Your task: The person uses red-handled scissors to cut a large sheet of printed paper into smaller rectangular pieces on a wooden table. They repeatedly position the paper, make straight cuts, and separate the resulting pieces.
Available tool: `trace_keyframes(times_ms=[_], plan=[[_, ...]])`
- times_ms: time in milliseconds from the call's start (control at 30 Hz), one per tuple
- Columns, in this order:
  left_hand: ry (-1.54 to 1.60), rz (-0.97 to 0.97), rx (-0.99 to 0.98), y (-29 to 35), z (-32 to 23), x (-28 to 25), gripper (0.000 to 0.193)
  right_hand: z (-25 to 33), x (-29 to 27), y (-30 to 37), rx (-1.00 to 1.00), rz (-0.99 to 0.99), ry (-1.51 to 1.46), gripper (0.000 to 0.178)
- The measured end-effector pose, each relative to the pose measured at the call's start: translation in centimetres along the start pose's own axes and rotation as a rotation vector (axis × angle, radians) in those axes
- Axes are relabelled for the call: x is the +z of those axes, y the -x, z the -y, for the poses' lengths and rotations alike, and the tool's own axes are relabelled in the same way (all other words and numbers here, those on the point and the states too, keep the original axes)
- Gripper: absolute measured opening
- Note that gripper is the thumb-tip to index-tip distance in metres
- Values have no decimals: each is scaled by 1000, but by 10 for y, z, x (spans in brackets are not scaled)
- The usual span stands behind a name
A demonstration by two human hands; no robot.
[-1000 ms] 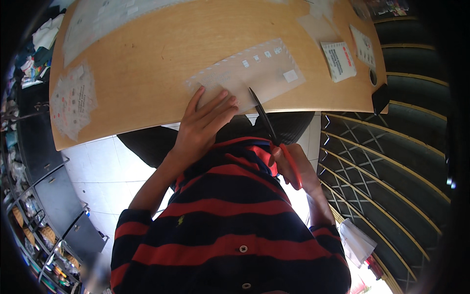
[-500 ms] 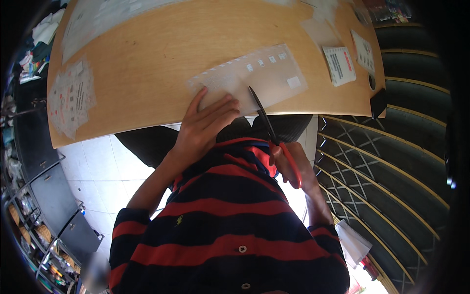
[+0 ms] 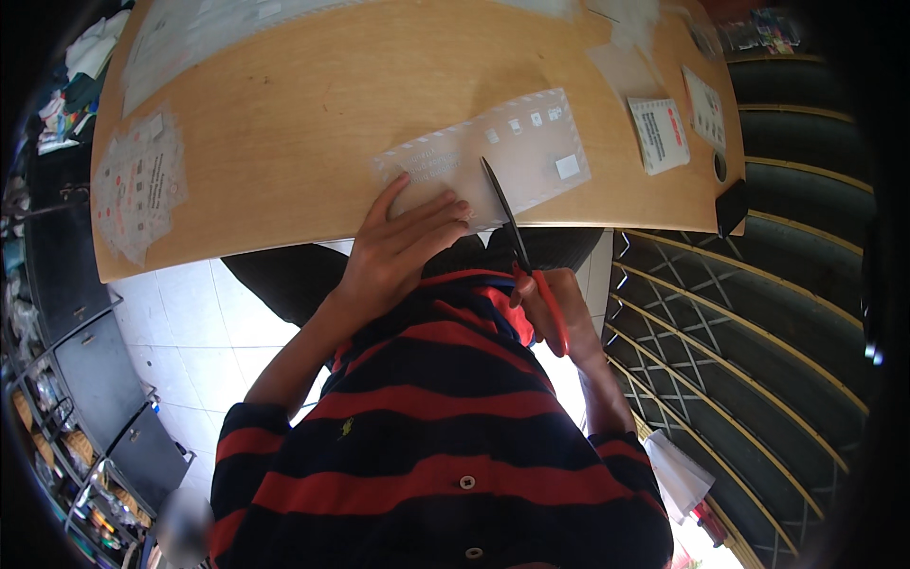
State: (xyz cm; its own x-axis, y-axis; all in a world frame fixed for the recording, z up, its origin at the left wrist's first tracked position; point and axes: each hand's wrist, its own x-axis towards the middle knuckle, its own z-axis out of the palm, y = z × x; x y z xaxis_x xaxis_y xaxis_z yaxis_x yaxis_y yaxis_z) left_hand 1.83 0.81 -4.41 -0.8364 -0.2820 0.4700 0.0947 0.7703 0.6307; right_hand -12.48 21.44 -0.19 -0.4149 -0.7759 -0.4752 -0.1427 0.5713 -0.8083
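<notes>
A translucent plastic sheet [image 3: 531,156] with printed marks and a dashed border lies near the front edge of the wooden table. My left hand [image 3: 391,254] rests flat on its left part, fingers stretched out. In my right hand [image 3: 571,308], just off the table edge, is a pair of scissors [image 3: 510,232] with red handles and dark blades. One blade runs over the middle of the sheet, its tip pointing away from me. The other blade is not clearly visible, and I cannot tell how far the sheet is cut.
Printed translucent pieces [image 3: 140,194] lie in a pile at the table's left. Larger sheets [image 3: 204,52] cover its far left. Printed cards [image 3: 659,135] lie at the right. Beyond the table [image 3: 284,142] stand black cabinets [image 3: 104,365] at left and a slatted metal shutter [image 3: 806,223] at right.
The scissors and my right hand have shifted slightly left and away from me. The sheet has turned and shifted a little. My left hand has stayed on it, moving only slightly.
</notes>
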Motion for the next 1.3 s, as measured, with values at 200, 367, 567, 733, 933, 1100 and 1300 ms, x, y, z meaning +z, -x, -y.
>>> trace_keyframes(times_ms=[200,367,567,733,933,1100,1300], plan=[[2,11,-7,0,-1,-1,21,-2,-2,-3,-24,38,85,58],[33,21,3,-1,-1,-2,21,-1,0,-10,-30,-3,160,57],[29,21,6,-1,-2,-2,18,8,-1,-12,44,-9,139,60],[29,13,10,-1,-3,-2,18,3,2,-11,42,-24,122,68],[9,8,54,3,-3,-1,16,5,3,-12,28,-2,91,70],[-9,5,58,5,-5,1,13,15,2,-12,52,-14,128,66],[-13,-16,52,6,-6,4,11,10,6,-12,55,-57,143,66]])
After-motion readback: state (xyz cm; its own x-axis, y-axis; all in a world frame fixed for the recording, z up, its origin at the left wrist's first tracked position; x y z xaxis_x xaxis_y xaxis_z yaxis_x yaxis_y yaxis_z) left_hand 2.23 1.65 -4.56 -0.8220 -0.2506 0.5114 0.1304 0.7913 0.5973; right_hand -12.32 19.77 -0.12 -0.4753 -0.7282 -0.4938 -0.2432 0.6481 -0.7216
